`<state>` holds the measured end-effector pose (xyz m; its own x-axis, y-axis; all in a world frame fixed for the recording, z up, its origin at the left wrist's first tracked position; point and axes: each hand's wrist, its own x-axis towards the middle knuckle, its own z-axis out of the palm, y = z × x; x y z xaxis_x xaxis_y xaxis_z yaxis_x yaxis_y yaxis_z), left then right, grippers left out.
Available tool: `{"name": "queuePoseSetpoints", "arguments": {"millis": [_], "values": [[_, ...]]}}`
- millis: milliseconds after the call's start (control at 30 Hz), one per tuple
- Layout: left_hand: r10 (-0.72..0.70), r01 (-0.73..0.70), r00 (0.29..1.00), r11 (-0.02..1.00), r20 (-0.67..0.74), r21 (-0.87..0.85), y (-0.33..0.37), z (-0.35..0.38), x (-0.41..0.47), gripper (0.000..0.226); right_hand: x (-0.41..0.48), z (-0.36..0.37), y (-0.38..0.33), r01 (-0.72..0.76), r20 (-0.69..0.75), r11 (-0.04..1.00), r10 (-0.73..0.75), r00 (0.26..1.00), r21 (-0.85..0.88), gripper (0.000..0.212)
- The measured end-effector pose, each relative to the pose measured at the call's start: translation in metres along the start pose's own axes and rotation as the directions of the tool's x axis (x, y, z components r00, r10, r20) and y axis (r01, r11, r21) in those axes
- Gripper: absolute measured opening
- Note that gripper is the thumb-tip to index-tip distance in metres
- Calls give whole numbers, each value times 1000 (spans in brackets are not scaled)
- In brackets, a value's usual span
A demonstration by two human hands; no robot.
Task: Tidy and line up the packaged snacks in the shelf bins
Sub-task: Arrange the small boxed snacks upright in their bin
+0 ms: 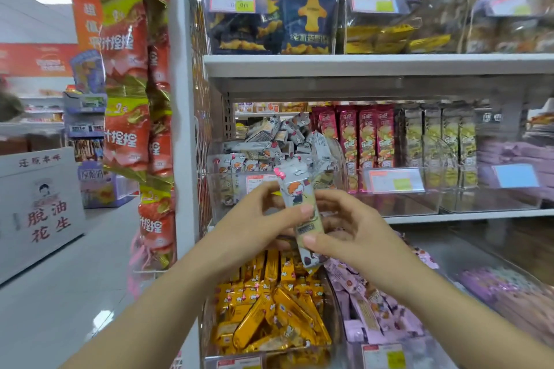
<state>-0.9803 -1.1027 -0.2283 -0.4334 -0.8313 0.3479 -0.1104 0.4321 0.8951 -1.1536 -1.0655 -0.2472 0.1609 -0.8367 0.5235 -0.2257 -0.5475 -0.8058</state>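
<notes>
Both hands hold a long white snack packet (296,198) with a cartoon figure, upright in front of the middle shelf. My left hand (263,216) grips its left side, thumb on the front. My right hand (344,228) pinches its lower part. Behind it, a clear bin (218,189) holds a loose heap of the same white packets (269,144). Below, a bin of gold packets (269,308) lies jumbled, with pink packets (368,308) beside it.
Red and green upright snack packs (404,141) stand in rows in clear bins to the right. Dark blue bags (308,12) fill the top shelf. Hanging red snack strips (132,99) cover the shelf's left end. A white box (39,204) stands in the aisle at left.
</notes>
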Motion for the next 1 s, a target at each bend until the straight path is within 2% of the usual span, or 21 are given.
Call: {"name": "queuePoseSetpoints", "arguments": {"millis": [100, 133, 200, 233, 300, 333, 367, 400, 500, 567, 667, 700, 867, 1000], "values": [[38, -37, 999, 999, -37, 24, 2, -11, 2, 56, 8, -5, -8, 15, 95, 996, -6, 995, -91, 57], [43, -41, 997, 999, -63, 31, 1, -16, 3, 60, 15, -11, -10, 22, 99, 983, -4, 995, -180, 60], [41, -34, 992, 998, -122, 62, -1, -25, 7, 79, 36, -29, -9, 36, 19, 928, -31, 999, -372, 55], [36, -26, 989, 997, -142, 73, -2, -29, 10, 87, 51, -40, -6, 42, -22, 868, -61, 998, -495, 48], [31, -19, 985, 997, -169, 72, -4, -34, 15, 95, 83, -60, 4, 62, -14, 628, -116, 993, -776, 43], [28, -16, 983, 998, -179, 68, -5, -36, 17, 96, 98, -67, 11, 63, 16, 500, -98, 995, -864, 47], [29, -17, 982, 998, -188, 65, -6, -37, 18, 96, 110, -70, 16, 52, 37, 416, -45, 998, -908, 51], [31, -17, 980, 997, -197, 69, -8, -38, 20, 96, 120, -73, 19, 33, 43, 378, 18, 999, -925, 55], [30, -12, 977, 996, -209, 89, -10, -42, 21, 98, 136, -76, 17, 23, 68, 339, 122, 990, -941, 50], [27, -8, 977, 996, -211, 91, -12, -43, 21, 95, 141, -80, 10, 39, 100, 362, 151, 983, -931, 43], [30, -15, 974, 997, -223, 70, -13, -41, 19, 63, 145, -83, 1, 95, 175, 393, 175, 969, -915, 36], [31, -18, 973, 998, -228, 59, -13, -40, 18, 60, 147, -83, -2, 115, 195, 395, 171, 966, -912, 35], [13, 5, 967, 997, -254, 72, -7, -37, 24, 94, 159, -87, -13, 116, 224, 453, 192, 955, -884, 27], [7, 16, 965, 996, -262, 88, -1, -36, 28, 99, 160, -87, -18, 134, 210, 464, 115, 971, -876, 22]]}}
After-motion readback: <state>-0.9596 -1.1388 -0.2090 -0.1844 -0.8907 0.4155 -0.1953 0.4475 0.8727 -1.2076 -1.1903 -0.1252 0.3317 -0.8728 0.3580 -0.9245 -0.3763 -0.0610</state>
